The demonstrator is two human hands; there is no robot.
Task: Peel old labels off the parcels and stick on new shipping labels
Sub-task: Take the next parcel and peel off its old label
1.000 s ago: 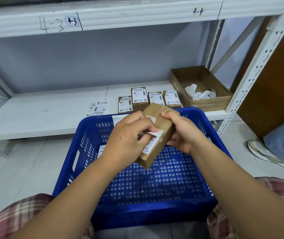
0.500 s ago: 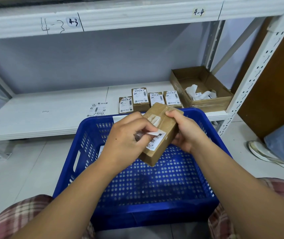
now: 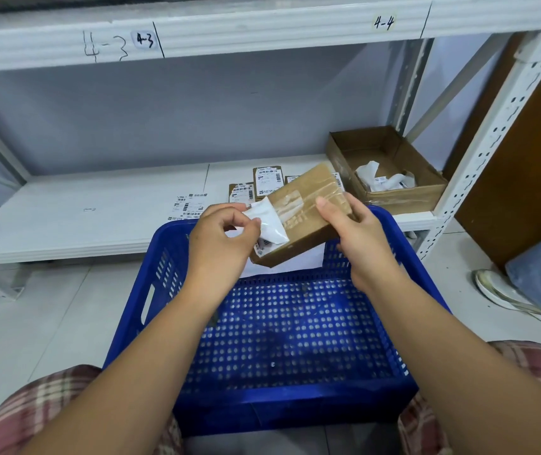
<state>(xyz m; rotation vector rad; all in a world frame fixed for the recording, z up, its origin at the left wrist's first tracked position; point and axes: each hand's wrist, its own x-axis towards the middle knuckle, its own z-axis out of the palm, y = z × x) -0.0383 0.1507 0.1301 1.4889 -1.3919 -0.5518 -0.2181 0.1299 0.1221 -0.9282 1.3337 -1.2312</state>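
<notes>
Left hand (image 3: pixel 223 238) pinches the half-lifted label (image 3: pixel 270 221), stuck only at the near end of the parcel (image 3: pixel 305 205); right hand (image 3: pixel 357 238) grips its right side.

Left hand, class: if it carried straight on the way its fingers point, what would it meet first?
Probably the brown taped cardboard parcel in the right hand; the left hand pinches its half-peeled white label.
</notes>
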